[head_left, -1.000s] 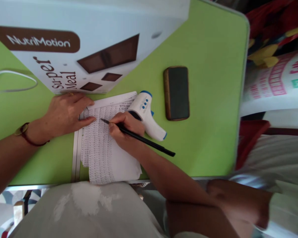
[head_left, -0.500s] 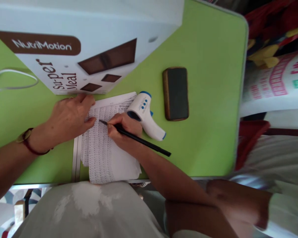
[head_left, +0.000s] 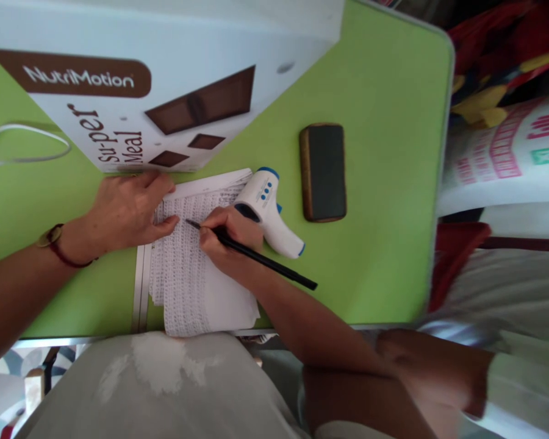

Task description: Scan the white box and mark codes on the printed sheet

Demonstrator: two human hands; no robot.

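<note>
One pen (head_left: 269, 261) is pinched by the right hand (head_left: 238, 229) over one paper pile (head_left: 183, 286), touched at its left by the spread left hand (head_left: 127, 210). One thermometer (head_left: 277, 225) and one phone (head_left: 326, 174) are seen right of the pile.

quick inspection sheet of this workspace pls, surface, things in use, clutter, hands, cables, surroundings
Surface: green table with a pale rim.
Things in use: handwritten papers, stacked unevenly; black pen, tip over the writing, contact unclear.
Clutter: printed white box beyond the papers; white-and-blue handheld device by the right hand; phone farther right.
Hands: right grips the pen; left hand spread at the papers' left edge.
Cables: white cable looping left of the box.
Surroundings: printed white bag beyond the right edge.
</note>
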